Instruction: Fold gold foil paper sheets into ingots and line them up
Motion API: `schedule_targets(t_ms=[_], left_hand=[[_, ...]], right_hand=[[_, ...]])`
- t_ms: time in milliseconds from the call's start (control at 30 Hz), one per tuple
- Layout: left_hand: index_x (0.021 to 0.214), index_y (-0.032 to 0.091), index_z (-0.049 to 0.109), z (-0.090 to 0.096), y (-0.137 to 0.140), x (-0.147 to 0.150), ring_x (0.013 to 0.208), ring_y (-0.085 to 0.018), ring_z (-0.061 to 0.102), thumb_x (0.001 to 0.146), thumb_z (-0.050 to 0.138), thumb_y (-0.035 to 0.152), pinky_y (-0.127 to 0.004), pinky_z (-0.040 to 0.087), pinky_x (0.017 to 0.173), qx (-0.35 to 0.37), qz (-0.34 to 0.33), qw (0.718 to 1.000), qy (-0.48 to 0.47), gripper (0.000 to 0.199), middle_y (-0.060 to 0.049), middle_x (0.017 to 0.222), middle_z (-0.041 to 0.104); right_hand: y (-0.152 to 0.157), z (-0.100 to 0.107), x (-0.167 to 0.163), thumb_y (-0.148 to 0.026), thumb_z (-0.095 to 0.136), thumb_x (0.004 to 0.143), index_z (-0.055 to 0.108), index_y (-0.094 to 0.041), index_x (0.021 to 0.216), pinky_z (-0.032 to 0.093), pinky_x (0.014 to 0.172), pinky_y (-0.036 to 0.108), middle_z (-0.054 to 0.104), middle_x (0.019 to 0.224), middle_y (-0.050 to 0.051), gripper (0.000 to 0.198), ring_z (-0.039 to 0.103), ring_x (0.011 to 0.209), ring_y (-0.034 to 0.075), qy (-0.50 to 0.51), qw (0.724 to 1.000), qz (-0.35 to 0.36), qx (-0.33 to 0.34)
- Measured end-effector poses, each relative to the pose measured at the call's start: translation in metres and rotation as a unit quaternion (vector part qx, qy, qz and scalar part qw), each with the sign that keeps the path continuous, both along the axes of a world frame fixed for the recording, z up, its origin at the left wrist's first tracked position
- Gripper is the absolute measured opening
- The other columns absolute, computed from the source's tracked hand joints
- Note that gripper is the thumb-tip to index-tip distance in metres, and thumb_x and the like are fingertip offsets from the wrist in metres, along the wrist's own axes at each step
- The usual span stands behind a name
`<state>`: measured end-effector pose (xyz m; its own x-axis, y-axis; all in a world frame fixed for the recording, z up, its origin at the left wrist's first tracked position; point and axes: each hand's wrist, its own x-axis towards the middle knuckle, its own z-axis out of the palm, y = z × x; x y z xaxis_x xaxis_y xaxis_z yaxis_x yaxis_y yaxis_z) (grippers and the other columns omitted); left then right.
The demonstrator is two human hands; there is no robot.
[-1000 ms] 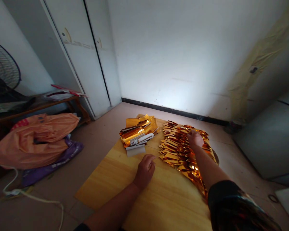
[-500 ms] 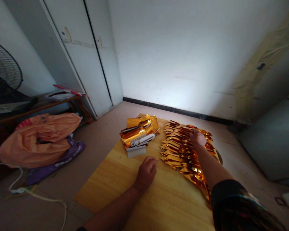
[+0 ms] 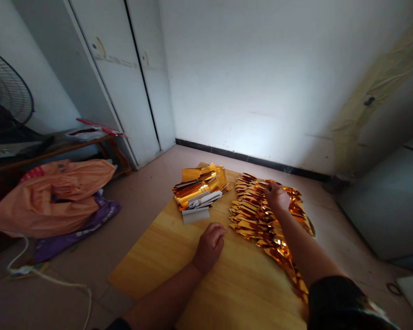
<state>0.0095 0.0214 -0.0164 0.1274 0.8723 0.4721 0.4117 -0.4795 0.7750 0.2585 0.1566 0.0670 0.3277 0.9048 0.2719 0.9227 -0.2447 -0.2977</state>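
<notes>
Folded pieces of shiny gold foil paper (image 3: 248, 224) lie in overlapping rows on the right side of a wooden table (image 3: 151, 261). Over the upper part of these rows is my right hand (image 3: 278, 198), its fingers pinched together; what they hold, if anything, is hidden. My left hand (image 3: 209, 245) is curled into a fist low over the table, left of the rows, with nothing showing in it. Beyond it lies a loose pile of gold foil sheets (image 3: 201, 185), some turned to their white backs. A pale sheet (image 3: 196, 215) sticks out at the pile's near edge.
A white wall (image 3: 254, 82) and a grey cabinet (image 3: 120, 91) stand behind the table. On the left are a fan (image 3: 8, 91), a low wooden bench (image 3: 106, 142), an orange bag (image 3: 55, 197), a purple bag (image 3: 79, 233) and a white cable (image 3: 62, 282) on the floor.
My right hand has shifted slightly left over the rows of folded foil. The left hand stays about where it was. The camera view has turned a little.
</notes>
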Motion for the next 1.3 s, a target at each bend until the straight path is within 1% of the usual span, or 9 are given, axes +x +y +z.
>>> schedule_targets(t_ms=[133,233,333,400,533,733,1067,1200,1300], left_hand=[[0.09,0.021,0.067,0.002,-0.002,0.002,0.09,-0.017,0.062,0.079,0.045,0.007,-0.03,0.053,0.081,0.037,-0.006,0.999,0.023,0.028,-0.007,0.094,0.065],[0.09,0.022,0.067,0.013,0.002,-0.008,0.087,-0.018,0.062,0.082,0.047,0.012,-0.031,0.052,0.079,0.084,0.003,0.995,0.056,0.025,-0.006,0.088,0.067],[0.089,0.023,0.068,0.033,0.021,-0.037,0.087,-0.018,0.063,0.085,0.048,0.019,-0.031,0.051,0.083,0.113,0.073,0.989,0.062,0.021,-0.005,0.088,0.069],[0.091,0.021,0.068,0.044,0.041,-0.066,0.09,-0.018,0.063,0.085,0.048,0.023,-0.031,0.05,0.085,0.093,0.165,0.981,0.035,0.021,-0.005,0.093,0.069],[0.093,0.018,0.067,0.053,0.082,-0.121,0.082,-0.019,0.063,0.078,0.057,0.027,-0.029,0.049,0.078,-0.062,0.336,0.938,0.057,0.021,-0.005,0.089,0.068],[0.087,0.019,0.067,0.046,0.109,-0.141,0.083,-0.02,0.061,0.076,0.062,0.04,-0.025,0.041,0.063,-0.173,0.349,0.892,0.229,0.024,-0.006,0.093,0.066],[0.087,0.022,0.07,0.038,0.106,-0.138,0.083,-0.018,0.06,0.087,0.046,0.032,-0.024,0.036,0.062,-0.11,0.329,0.886,0.307,0.025,-0.005,0.093,0.068],[0.094,0.022,0.07,0.044,0.099,-0.139,0.083,-0.019,0.059,0.09,0.04,0.033,-0.025,0.037,0.064,-0.071,0.329,0.885,0.32,0.032,-0.006,0.091,0.068],[0.093,0.02,0.07,0.058,0.093,-0.139,0.082,-0.02,0.058,0.089,0.041,0.032,-0.026,0.038,0.066,-0.027,0.352,0.898,0.263,0.032,-0.006,0.088,0.066]], right_hand=[[-0.04,0.01,-0.039,-0.026,0.052,0.083,0.064,-0.02,0.077,0.028,0.057,0.021,0.064,0.076,0.002,0.015,0.052,0.065,0.012,0.02,0.987,0.153,0.043],[-0.085,-0.003,-0.068,-0.023,0.046,0.085,0.061,-0.02,0.075,0.031,0.059,0.02,0.062,0.073,0.001,0.018,0.053,0.065,0.012,0.059,0.953,0.296,0.02],[-0.129,-0.027,-0.086,-0.019,0.044,0.085,0.059,-0.019,0.075,0.033,0.06,0.02,0.061,0.073,0.001,0.018,0.053,0.065,0.012,0.076,0.923,0.376,-0.02],[-0.151,-0.041,-0.09,-0.014,0.045,0.081,0.059,-0.019,0.074,0.033,0.059,0.021,0.061,0.073,0.001,0.016,0.053,0.065,0.012,0.077,0.91,0.404,-0.057],[-0.172,-0.057,-0.086,-0.013,0.045,0.081,0.058,-0.019,0.074,0.035,0.059,0.023,0.061,0.075,0.002,0.016,0.054,0.066,0.014,0.083,0.901,0.413,-0.105],[-0.175,-0.063,-0.079,-0.012,0.045,0.081,0.058,-0.018,0.074,0.034,0.06,0.021,0.06,0.075,0.001,0.016,0.054,0.067,0.013,0.093,0.911,0.392,-0.091],[-0.174,-0.07,-0.081,-0.015,0.046,0.081,0.061,-0.019,0.077,0.035,0.061,0.02,0.06,0.077,0.0,0.016,0.054,0.067,0.012,0.097,0.916,0.379,-0.082],[-0.174,-0.071,-0.083,-0.015,0.046,0.082,0.061,-0.019,0.076,0.035,0.061,0.02,0.061,0.077,0.001,0.016,0.054,0.067,0.012,0.09,0.919,0.376,-0.082],[-0.174,-0.072,-0.082,-0.015,0.045,0.083,0.061,-0.019,0.077,0.036,0.061,0.02,0.061,0.077,0.001,0.017,0.054,0.067,0.012,0.089,0.918,0.379,-0.072]])
